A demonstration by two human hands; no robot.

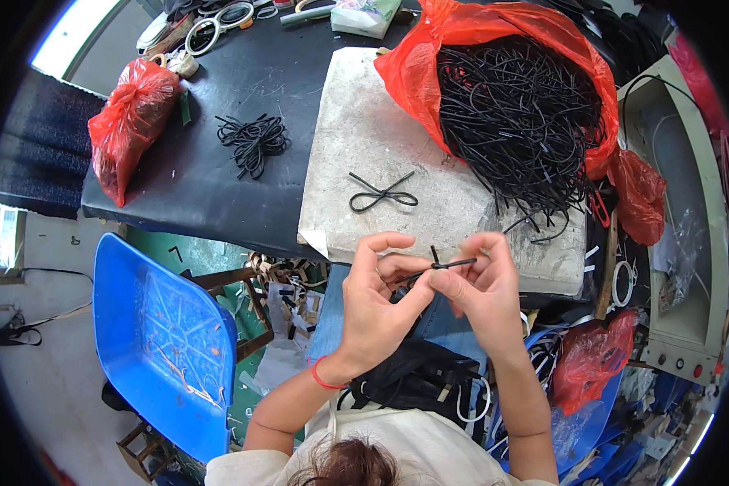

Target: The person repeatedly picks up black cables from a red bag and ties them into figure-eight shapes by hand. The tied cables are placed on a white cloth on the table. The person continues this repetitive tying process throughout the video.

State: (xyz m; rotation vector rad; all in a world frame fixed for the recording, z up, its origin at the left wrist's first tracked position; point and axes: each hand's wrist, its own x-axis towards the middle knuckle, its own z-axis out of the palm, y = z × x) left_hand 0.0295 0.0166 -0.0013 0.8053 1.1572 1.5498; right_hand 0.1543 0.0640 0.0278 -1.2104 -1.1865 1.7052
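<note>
Between both hands, just off the near edge of the pale board, is a thin black cord with a knot in it. My left hand pinches it between thumb and fingertips, and my right hand grips the other side. Part of the cord is hidden behind the fingers. Beyond them, a tied black cord bow lies on the board. Loose black cords spill out of an open red plastic bag at the board's far right.
On the black tabletop to the left lie a pile of black bows and a knotted red bag. Tape rolls sit at the back. A blue tub stands lower left, and a grey metal cabinet at right.
</note>
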